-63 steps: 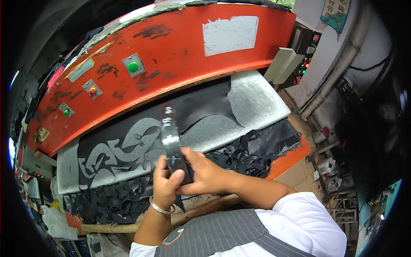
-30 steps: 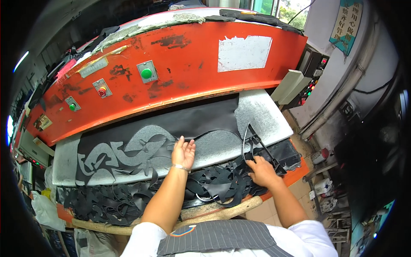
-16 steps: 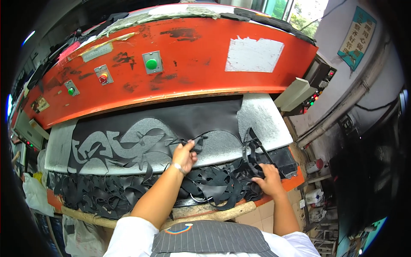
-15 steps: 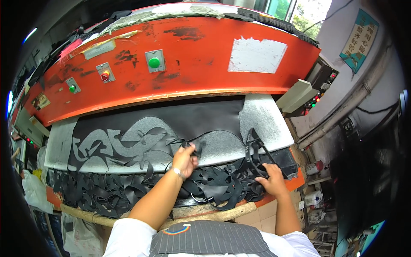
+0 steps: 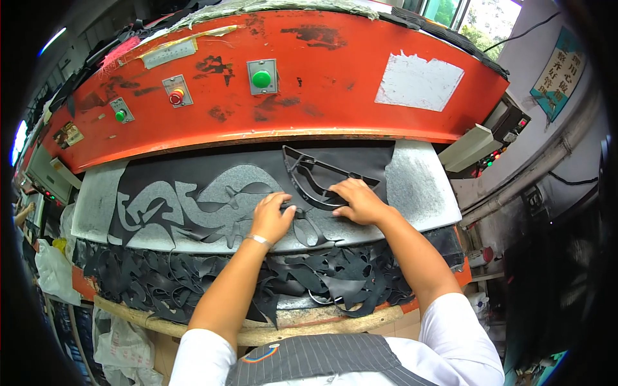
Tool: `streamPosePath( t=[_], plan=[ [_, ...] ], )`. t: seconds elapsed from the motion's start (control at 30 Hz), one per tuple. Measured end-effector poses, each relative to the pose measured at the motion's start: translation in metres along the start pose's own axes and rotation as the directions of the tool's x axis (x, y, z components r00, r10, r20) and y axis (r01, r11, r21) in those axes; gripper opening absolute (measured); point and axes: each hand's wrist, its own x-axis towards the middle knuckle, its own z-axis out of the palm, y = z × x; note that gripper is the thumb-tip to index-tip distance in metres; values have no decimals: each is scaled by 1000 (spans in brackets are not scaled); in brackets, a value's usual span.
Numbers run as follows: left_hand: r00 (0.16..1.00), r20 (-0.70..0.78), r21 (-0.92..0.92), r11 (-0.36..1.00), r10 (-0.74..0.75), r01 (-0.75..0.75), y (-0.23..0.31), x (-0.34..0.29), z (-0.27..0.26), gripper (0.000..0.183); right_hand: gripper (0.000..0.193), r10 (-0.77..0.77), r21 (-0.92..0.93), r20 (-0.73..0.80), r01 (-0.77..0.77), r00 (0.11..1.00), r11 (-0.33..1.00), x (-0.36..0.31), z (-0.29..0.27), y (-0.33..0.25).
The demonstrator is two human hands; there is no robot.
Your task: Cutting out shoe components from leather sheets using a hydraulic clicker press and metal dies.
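A black metal cutting die [image 5: 297,168], an open frame with a curved blade, lies on the dark leather sheet [image 5: 257,164]. My right hand [image 5: 358,201] grips its right-hand end, fingers bent over the frame and thumb beside the curve. Just left of the die, my left hand [image 5: 271,219] has its thumb and fingers closed on a dark leather piece at the sheet's cut edge. Its fingertips are partly hidden. Farther left, curved cut-outs in the sheet bare the grey cutting board [image 5: 421,180], with narrow leather strips left between them.
The red press beam [image 5: 322,116] with a green button [image 5: 261,79] and a red button [image 5: 176,97] spans the space behind the board. A heap of leather scraps [image 5: 174,283] lies along the near edge, above a pale rail [image 5: 283,333]. A control box [image 5: 470,148] stands right.
My right hand has carried the cutting die from the board's right front, up and leftward onto the leather. My left hand remains near the cut edge. The view has shifted slightly.
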Motion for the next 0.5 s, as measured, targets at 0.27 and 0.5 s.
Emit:
streamPosePath(
  t=[0.27,0.5],
  plan=[
    [996,-60,168,984,71,-60,-19,7,35,34,58,-86,-45,86,90,993,995,50,7,28],
    [998,-41,213,977,44,-34,-16,11,27,34,68,429,40,-363,-446,827,894,26,39,15]
  ],
)
